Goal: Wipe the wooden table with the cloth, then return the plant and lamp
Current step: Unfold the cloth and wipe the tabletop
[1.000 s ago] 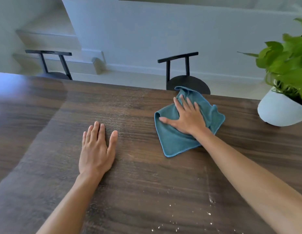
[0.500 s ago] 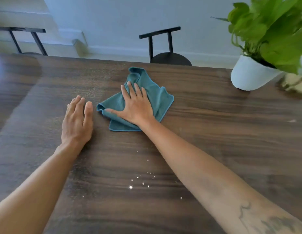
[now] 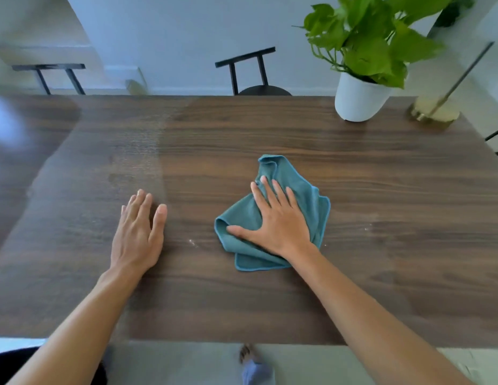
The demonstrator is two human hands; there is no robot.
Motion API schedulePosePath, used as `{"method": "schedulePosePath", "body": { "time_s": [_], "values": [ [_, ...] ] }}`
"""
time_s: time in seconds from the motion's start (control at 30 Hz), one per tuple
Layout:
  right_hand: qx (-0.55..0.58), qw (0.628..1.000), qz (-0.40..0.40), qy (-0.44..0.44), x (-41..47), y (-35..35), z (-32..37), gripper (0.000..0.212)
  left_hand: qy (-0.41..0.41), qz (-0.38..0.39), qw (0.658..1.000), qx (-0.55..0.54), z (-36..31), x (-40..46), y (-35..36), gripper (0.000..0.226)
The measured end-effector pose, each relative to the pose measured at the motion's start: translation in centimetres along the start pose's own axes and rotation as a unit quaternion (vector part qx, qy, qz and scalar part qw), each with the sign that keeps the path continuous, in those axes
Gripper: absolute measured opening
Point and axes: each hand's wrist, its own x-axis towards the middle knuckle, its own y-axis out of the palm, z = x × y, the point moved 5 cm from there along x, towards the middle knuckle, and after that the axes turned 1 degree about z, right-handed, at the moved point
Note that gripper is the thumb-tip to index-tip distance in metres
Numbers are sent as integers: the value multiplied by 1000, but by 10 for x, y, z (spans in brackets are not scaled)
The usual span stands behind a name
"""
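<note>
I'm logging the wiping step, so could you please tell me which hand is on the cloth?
The right hand, pressed flat with spread fingers on the teal cloth. The left hand rests on bare wooden table.

Looked like somebody's home, dining area probably: big wooden table (image 3: 270,140), black chairs (image 3: 250,70) tucked along the far side, a potted plant (image 3: 364,51), a brass-based lamp (image 3: 434,112), stairs (image 3: 42,51) behind.

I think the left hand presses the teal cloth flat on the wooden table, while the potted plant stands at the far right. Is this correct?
Not quite: in the head view the right hand presses the teal cloth on the wooden table; the left hand lies flat on bare wood. The potted plant does stand at the far right.
</note>
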Motion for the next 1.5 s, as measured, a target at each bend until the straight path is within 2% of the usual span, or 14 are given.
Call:
{"method": "schedulePosePath", "body": {
  "time_s": [0.17, 0.27, 0.43, 0.53, 0.6, 0.7, 0.8, 0.87, 0.97, 1.1, 1.17, 1.27, 1.37, 1.5],
  "values": [
    [-25, 994, -6, 110, -21, -23, -95, 121, 0, 25, 997, 78, 4, -37, 14, 95],
    [-15, 988, -10, 152, 10, -21, -82, 123, 5, 23, 996, 87, 4, -36, 17, 88],
    [7, 1000, 2, 22, -3, 14, 47, 119, 7, 15, 998, 61, 6, -34, 14, 85],
    [13, 999, 8, -36, -61, 23, 70, 117, 11, 12, 999, 51, 7, -34, 14, 85],
    [6, 1000, -7, -27, -94, 16, 37, 115, 12, 15, 999, 51, 8, -34, 13, 92],
    [-22, 997, -27, 62, -130, -5, -54, 116, 22, 17, 998, 60, 11, -34, 14, 99],
    [-37, 985, -2, 170, -142, -26, -128, 119, 28, 4, 996, 83, 6, -34, 15, 93],
    [-32, 978, -5, 208, -130, -27, -134, 120, 31, 6, 995, 90, 3, -34, 17, 86],
    [-12, 981, -14, 192, -97, -14, -80, 122, 43, 5, 995, 90, 4, -34, 19, 85],
    [19, 999, 2, 41, -93, 17, 47, 118, 64, -7, 992, 111, 17, -25, 24, 92],
    [15, 1000, 9, -6, -112, 26, 71, 116, 70, 1, 991, 118, 23, -22, 28, 91],
    [22, 999, -26, 7, -139, 18, 25, 111, 71, 10, 991, 115, 25, -18, 27, 86],
    [4, 991, -55, 122, -168, -6, -70, 111, 70, 12, 991, 117, 24, -16, 27, 84],
    [-11, 959, -27, 280, -207, -40, -196, 116, 70, 0, 992, 102, 22, -16, 28, 86]
  ]
}}
